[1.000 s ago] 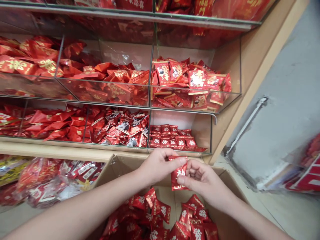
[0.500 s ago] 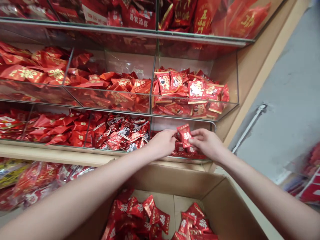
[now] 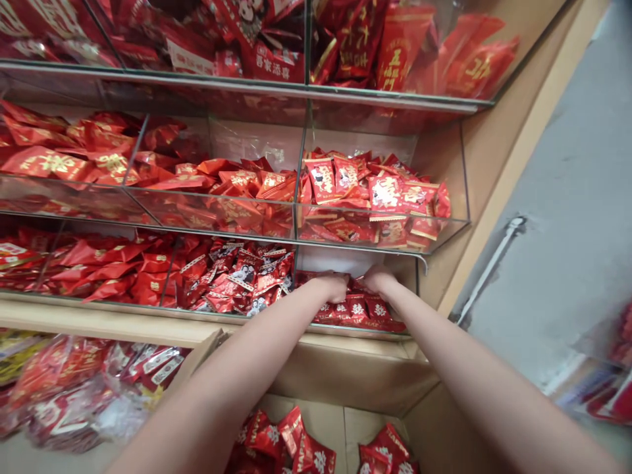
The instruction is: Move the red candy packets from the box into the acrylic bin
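Both of my hands reach into the lower right shelf compartment. My left hand (image 3: 333,287) is bent over the red packets (image 3: 358,308) there, its fingertips hidden behind the knuckles. Just to its right, my right hand (image 3: 379,279) is among the packets at the back, with its fingers mostly hidden. Whether either hand grips a packet cannot be made out. In front of and below the shelf stands an open cardboard box (image 3: 345,368) holding red packets (image 3: 311,451) of similar look.
Clear-fronted compartments with red packets (image 3: 385,191) rise above my hands. More packets (image 3: 247,273) fill the compartment to the left. A wooden side panel (image 3: 513,151) and a grey wall (image 3: 567,250) stand at the right. Plastic bags (image 3: 74,382) lie at lower left.
My right hand has moved down and deeper into the compartment; the single packet it held up is no longer distinguishable. My left hand has lowered onto the packets. The whole view has shifted slightly.
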`<state>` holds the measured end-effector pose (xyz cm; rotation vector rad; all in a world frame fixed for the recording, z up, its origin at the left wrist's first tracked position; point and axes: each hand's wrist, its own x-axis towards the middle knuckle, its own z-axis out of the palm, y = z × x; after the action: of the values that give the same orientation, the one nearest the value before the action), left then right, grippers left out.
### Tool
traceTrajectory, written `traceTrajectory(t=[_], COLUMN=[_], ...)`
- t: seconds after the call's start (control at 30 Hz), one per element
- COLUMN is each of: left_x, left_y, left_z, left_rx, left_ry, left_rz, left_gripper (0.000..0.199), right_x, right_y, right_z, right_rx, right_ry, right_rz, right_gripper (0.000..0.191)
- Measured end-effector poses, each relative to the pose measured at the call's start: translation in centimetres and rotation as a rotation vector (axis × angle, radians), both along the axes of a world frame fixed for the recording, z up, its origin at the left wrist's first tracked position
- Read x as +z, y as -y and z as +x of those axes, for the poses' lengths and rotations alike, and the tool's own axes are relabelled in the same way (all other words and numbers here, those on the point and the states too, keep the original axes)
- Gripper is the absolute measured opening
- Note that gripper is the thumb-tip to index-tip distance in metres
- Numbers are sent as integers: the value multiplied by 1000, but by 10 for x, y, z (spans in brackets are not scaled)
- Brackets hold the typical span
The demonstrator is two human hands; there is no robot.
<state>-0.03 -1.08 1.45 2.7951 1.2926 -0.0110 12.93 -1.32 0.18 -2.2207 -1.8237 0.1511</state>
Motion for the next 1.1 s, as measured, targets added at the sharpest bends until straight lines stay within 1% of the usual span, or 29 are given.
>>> traceTrajectory(t=[0.07, 0.17, 0.5, 0.6, 0.7, 0.77, 0.83, 0.97, 1.0, 1.07, 1.1], left_x=[-3, -6, -10, -8, 1, 10, 20, 37, 41, 46, 47], left_y=[-2, -4, 2, 4, 10, 18, 28, 56, 65, 89, 103], left_z=[1, 3, 4, 6, 7, 2, -9, -40, -48, -62, -69], left_rx=[8, 24, 60, 78, 76, 56, 15, -73, -109, -246, -312], left_ry=[-26, -47, 8, 18, 27, 43, 73, 133, 157, 219, 223], left_rz=[-15, -25, 29, 34, 33, 32, 32, 28, 32, 35, 9], left_gripper=[29, 29, 34, 35, 34, 33, 30, 25, 24, 23, 24], right_x=[-2, -1, 1, 10, 26, 37, 43, 45, 45, 48, 50], right_y=[0, 0, 2, 5, 18, 32, 50, 76, 80, 89, 96], right_z=[0, 1, -4, -8, -9, -7, -3, 3, 3, -1, -5], right_rx=[-11, 0, 43, 48, 54, 81, 130, 232, 252, 279, 292], right_ry=[39, 98, 240, 271, 295, 304, 305, 286, 282, 274, 267], right_rz=[-76, -134, -177, -175, -148, -105, -58, -36, -41, -32, -12], right_gripper=[26, 26, 26, 26, 24, 24, 22, 17, 17, 17, 18])
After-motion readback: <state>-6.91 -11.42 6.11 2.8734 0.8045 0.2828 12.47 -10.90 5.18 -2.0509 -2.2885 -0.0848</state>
